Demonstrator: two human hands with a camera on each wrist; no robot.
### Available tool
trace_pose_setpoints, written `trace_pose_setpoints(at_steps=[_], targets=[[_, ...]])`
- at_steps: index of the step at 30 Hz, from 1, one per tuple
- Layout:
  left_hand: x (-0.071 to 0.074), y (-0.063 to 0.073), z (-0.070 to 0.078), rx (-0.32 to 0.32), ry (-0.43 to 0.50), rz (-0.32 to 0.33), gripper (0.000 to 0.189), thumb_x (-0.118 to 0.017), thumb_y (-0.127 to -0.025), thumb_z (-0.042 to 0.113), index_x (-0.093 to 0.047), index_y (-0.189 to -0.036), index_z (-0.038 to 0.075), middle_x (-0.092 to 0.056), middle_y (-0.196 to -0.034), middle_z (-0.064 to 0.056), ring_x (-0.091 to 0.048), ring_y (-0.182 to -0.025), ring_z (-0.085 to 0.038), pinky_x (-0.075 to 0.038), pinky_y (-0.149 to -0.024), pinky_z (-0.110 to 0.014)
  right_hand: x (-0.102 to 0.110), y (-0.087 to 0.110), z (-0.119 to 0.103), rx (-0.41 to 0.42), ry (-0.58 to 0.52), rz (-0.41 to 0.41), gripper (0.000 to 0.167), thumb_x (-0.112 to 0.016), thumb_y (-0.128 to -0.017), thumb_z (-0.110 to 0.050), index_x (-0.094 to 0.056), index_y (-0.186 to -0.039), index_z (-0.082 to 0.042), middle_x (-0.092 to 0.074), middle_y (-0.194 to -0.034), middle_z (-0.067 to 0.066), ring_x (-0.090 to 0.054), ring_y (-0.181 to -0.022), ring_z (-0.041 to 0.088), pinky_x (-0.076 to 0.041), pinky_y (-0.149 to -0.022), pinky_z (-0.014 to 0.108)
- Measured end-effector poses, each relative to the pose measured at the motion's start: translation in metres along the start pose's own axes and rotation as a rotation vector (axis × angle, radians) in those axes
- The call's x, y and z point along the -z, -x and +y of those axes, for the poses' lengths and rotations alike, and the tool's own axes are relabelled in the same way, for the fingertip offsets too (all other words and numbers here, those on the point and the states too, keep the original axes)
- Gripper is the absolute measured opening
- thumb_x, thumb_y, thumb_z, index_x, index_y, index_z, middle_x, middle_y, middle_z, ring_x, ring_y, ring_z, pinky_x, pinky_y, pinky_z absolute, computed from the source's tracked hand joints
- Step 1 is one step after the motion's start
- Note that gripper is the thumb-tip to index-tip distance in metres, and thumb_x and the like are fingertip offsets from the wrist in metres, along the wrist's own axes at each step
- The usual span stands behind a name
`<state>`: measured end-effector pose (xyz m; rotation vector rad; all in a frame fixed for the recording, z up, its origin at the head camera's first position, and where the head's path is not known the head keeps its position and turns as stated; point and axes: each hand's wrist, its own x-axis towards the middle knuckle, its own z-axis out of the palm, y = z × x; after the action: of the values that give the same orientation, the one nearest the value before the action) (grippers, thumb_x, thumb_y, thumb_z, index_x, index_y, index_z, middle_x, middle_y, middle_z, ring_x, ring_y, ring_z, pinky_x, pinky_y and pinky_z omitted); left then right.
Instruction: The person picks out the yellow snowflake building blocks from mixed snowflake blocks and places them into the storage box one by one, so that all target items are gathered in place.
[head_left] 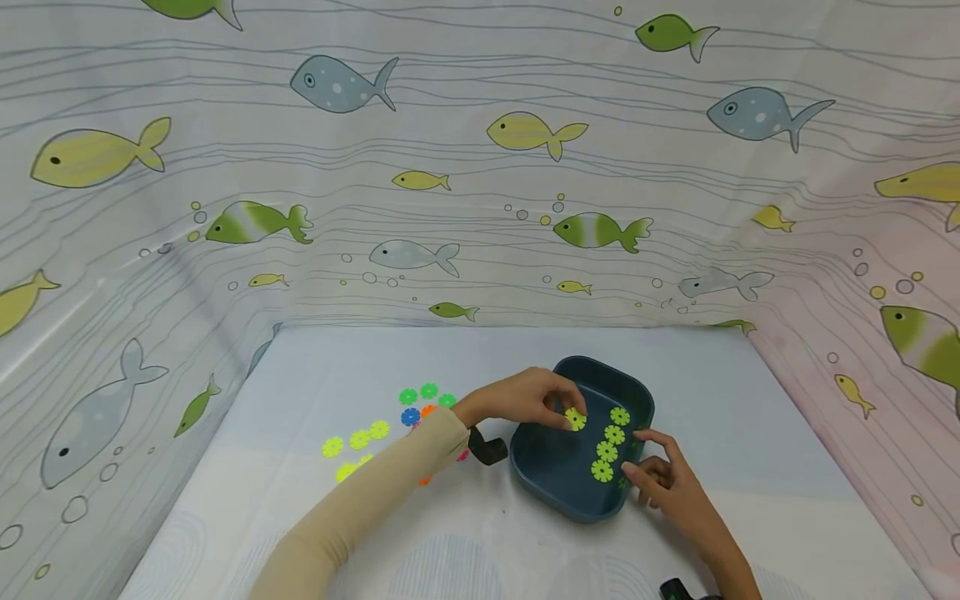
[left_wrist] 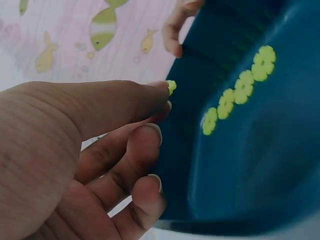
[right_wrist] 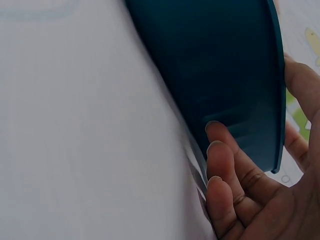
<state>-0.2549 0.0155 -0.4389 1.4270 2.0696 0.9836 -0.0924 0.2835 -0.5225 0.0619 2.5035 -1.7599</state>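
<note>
A beige sleeve (head_left: 375, 492) lies nearest the camera, slanting up from the lower edge along the person's left forearm to the left hand (head_left: 532, 396). That hand pinches a yellow flower-shaped piece (head_left: 575, 420) between thumb and fingertip; the left wrist view shows just a sliver of the piece past the thumb, with the other fingers bent below. The pinched piece appears over the inside of a dark blue tray (head_left: 555, 467); whether it touches the bottom I cannot tell. To its right, a row of four yellow pieces (head_left: 607, 451) lies close together in the tray, running along the right side. The right hand (head_left: 671, 479) holds the tray by that side, its grip narrow, the wall between the thumb and the bent fingers, which rest on the outside in the right wrist view. A black device (head_left: 489, 448) sits at the left wrist, and another black object (head_left: 675, 588) shows by the right forearm. Left of the tray, on the white tabletop (head_left: 720, 392), loose yellow pieces (head_left: 360, 439) lie near three green pieces (head_left: 428, 390), a blue piece (head_left: 410, 417) and some orange and pink ones, partly hidden by the forearm. Beyond and on both sides rises a pale backdrop (head_left: 465, 71) printed with fish, bubbles and wavy lines.
</note>
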Motion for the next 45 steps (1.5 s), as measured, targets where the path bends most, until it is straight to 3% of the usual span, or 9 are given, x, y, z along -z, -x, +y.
trace_pose_setpoints(at_steps=[8,19,28,35,45], targets=[[-0.009,-0.008,-0.004,0.013,0.004,-0.014,0.026,-0.078,-0.094,0.019,-0.072,-0.119,0.018,-0.068,-0.102,0.011,-0.061,-0.069,-0.008,-0.052,-0.065,-0.023,0.000,0.001,-0.001,-0.010,-0.012,-0.004,0.062,-0.068,-0.101,-0.031,-0.033,-0.151,-0.022,-0.068,-0.095,0.014,-0.062,-0.072,0.028,-0.051,-0.062,0.034],[-0.023,-0.018,0.002,0.007,0.021,-0.179,0.025,-0.080,-0.091,0.011,-0.073,-0.116,0.010,-0.070,-0.102,0.008,-0.066,-0.080,-0.006,-0.056,-0.071,-0.023,0.001,0.002,-0.002,-0.011,-0.013,-0.004,0.061,-0.068,-0.101,-0.030,-0.033,-0.151,-0.022,-0.067,-0.095,0.014,-0.063,-0.072,0.029,-0.051,-0.062,0.034],[-0.028,-0.030,0.005,-0.013,-0.031,-0.247,0.027,-0.078,-0.093,0.011,-0.072,-0.120,0.009,-0.070,-0.106,0.008,-0.065,-0.085,-0.003,-0.055,-0.074,-0.020,0.002,0.002,-0.003,-0.017,-0.014,-0.012,0.061,-0.068,-0.101,-0.031,-0.033,-0.151,-0.023,-0.067,-0.096,0.015,-0.063,-0.073,0.029,-0.051,-0.063,0.035],[-0.037,-0.035,0.007,0.031,-0.017,-0.289,0.024,-0.076,-0.093,0.007,-0.073,-0.117,0.011,-0.069,-0.099,0.007,-0.067,-0.079,-0.006,-0.055,-0.072,-0.020,0.002,0.000,-0.001,0.008,-0.006,-0.024,0.060,-0.067,-0.102,-0.030,-0.033,-0.151,-0.022,-0.067,-0.095,0.015,-0.062,-0.072,0.029,-0.051,-0.062,0.034],[-0.049,-0.040,0.008,0.031,-0.073,-0.375,0.021,-0.075,-0.094,0.009,-0.075,-0.115,0.015,-0.069,-0.099,0.011,-0.067,-0.081,-0.002,-0.053,-0.074,-0.018,0.003,-0.001,0.002,0.021,0.002,-0.023,0.060,-0.067,-0.102,-0.030,-0.033,-0.151,-0.022,-0.067,-0.095,0.014,-0.062,-0.071,0.028,-0.051,-0.061,0.034]])
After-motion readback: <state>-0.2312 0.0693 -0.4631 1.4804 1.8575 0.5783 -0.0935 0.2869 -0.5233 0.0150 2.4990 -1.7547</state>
